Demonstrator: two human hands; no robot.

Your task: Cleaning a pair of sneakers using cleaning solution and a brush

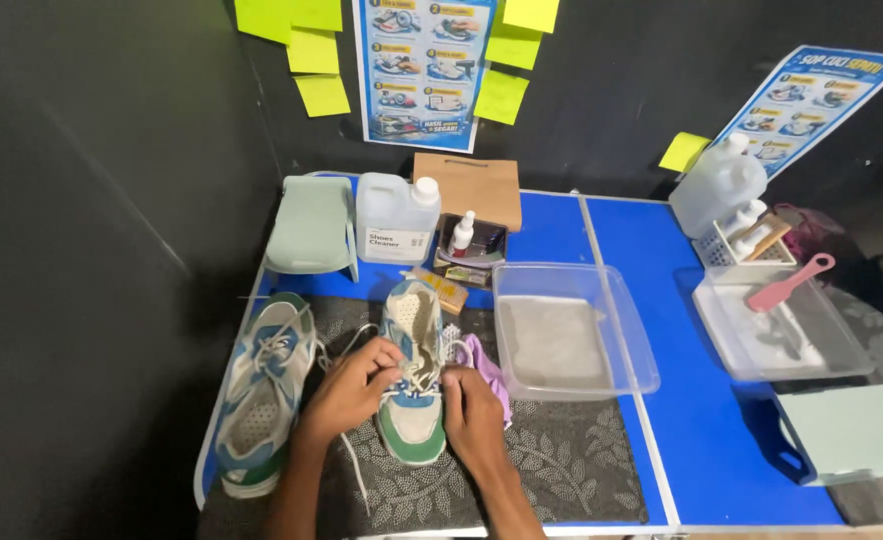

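A white, green and blue sneaker stands toe toward me on a dark patterned mat. My left hand pinches its white laces from the left side. On the right side, my right hand grips the laces too, fingers curled on the upper. The matching second sneaker lies on the left of the mat, laces loose. A lilac cloth peeks out beside my right hand.
A clear plastic tub sits right of the shoe. Behind are a white cleaner jug, a small spray bottle, a brown paper bag and a pale green stool. Far right: another tub with a pink brush.
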